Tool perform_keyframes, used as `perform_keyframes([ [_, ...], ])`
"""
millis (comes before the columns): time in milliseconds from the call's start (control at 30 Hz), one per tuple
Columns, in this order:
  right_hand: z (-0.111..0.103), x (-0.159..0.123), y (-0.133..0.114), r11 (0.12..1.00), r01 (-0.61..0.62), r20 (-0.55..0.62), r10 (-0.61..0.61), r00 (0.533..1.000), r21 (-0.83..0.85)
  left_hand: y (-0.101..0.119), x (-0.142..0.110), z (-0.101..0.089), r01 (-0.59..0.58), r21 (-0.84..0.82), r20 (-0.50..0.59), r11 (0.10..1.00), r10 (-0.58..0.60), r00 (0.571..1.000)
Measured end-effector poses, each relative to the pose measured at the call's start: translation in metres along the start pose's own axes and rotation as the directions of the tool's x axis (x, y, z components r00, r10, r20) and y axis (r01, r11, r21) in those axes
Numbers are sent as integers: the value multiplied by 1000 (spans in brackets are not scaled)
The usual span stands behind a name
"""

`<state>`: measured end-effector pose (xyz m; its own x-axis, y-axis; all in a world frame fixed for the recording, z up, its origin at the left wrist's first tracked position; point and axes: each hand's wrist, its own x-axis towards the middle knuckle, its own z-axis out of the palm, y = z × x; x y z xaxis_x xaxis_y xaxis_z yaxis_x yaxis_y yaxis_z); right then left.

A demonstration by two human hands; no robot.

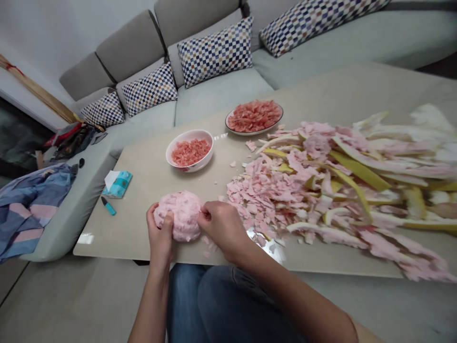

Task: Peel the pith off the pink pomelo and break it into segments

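Observation:
A peeled pomelo [182, 214], round and coated in pale pink pith, is held just over the near edge of the table. My left hand [160, 233] wraps its left side, thumb on the front. At the fruit's right side, my right hand [219, 224] has its thumb and fingers pinched together on the pith; the pinched bit itself is hidden. Behind the fruit stands a white bowl [200, 166] with pink-red pomelo pulp [191, 152]. Farther back, a dark-rimmed plate [250, 133] carries a heap of pulp pieces [254, 116].
Yellow-green and white pomelo rinds [357, 166] and torn pink pith [271, 190] cover the right of the pale table [143, 178]. Left lie a tissue pack [119, 184] and a blue-handled knife [108, 206]. A sofa [221, 102] with checked cushions [217, 52] runs behind.

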<state>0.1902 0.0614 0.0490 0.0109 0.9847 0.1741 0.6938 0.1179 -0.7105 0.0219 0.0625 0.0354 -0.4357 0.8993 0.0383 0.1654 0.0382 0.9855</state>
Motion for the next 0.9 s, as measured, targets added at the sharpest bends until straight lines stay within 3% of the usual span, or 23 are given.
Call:
perform_keyframes([
  [167,-2,7,4,965,-109,18,108,994,239,-1,3,-3,36,-72,36,997,-34,999],
  [300,0,8,11,791,-201,171,124,977,578,-3,7,-10,98,-185,65,978,-88,994],
  [400,-3,6,10,723,-204,236,58,970,660,-6,9,-14,121,-216,93,969,-103,990],
  [600,-9,6,-3,921,-115,133,69,989,373,-3,23,-25,46,-57,126,997,-39,991],
  [700,-5,12,-5,962,-57,120,25,992,269,12,32,-28,-103,113,183,988,81,980],
  [800,-1,22,-5,988,7,100,-22,995,152,29,39,-24,-350,358,308,866,245,919],
  [900,-4,32,-7,998,67,136,-65,989,-8,38,41,-18,-393,485,368,782,226,902],
])
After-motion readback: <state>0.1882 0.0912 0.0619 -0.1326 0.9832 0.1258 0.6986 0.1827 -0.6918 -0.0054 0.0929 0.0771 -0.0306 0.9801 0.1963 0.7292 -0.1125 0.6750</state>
